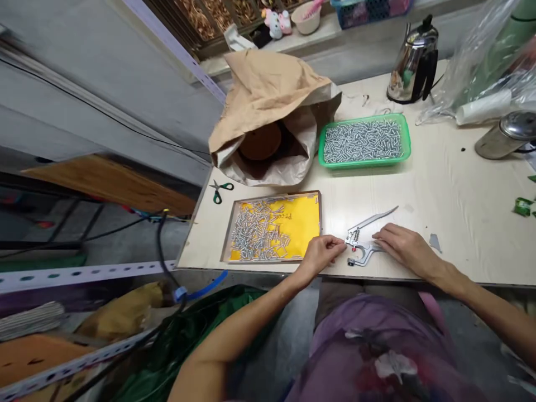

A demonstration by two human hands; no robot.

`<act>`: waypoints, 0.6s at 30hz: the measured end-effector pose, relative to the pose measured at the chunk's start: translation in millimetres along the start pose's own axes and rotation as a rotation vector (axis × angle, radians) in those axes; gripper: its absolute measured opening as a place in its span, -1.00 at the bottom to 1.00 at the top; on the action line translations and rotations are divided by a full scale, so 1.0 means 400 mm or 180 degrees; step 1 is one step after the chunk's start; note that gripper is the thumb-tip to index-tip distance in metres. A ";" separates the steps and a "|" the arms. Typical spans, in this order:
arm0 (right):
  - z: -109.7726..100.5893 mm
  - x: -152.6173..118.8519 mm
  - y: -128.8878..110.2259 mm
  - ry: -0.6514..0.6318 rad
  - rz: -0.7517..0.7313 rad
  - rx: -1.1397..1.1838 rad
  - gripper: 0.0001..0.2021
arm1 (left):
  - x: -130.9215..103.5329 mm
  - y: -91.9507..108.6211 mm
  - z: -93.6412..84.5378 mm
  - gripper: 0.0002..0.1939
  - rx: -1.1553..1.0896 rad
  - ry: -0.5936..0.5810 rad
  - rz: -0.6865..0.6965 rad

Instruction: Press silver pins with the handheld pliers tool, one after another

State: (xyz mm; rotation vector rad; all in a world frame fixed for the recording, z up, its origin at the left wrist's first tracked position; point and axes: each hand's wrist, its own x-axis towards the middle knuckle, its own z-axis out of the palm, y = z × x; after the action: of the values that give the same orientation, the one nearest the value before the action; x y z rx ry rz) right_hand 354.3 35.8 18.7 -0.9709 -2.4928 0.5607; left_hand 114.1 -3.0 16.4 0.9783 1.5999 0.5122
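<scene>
A metal hand tool (363,255) with two long handles lies at the table's front edge, its handles spread apart. My left hand (321,254) is pinched at the tool's left end; whatever is between the fingertips is too small to make out. The fingers of my right hand (404,248) are closed round the lower handle. Left of my left hand, a shallow tray (320,215) with a yellow bottom holds many small metal pins (255,231). Farther back is a green basket (364,162) full of similar small metal parts (362,139).
A large brown paper bag (272,84) stands open behind the tray. Green-handled scissors (221,190) lie at the left edge. An electric kettle (412,61), a steel cup (505,135) and plastic wrapping (481,72) are at the back right.
</scene>
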 end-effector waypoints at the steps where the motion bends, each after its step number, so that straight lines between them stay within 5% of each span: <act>1: 0.012 -0.034 -0.001 -0.0037 0.0059 -0.0077 -0.71 | 0.003 0.003 0.018 -0.66 -0.0029 -0.0082 -0.0104; 6: 0.042 -0.124 0.004 0.0020 0.0264 -0.0189 -0.75 | 0.010 0.004 0.047 -0.61 0.0296 -0.0134 -0.0241; 18: 0.069 -0.140 0.015 -0.0094 0.0369 -0.0413 -0.74 | 0.003 -0.002 0.060 -0.67 0.0726 -0.0108 -0.0308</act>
State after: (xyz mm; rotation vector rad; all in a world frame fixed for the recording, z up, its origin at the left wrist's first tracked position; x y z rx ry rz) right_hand 381.5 -5.6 -19.9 -1.1703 -2.5372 0.4560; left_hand 136.4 -6.8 8.7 1.0663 1.6916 0.2486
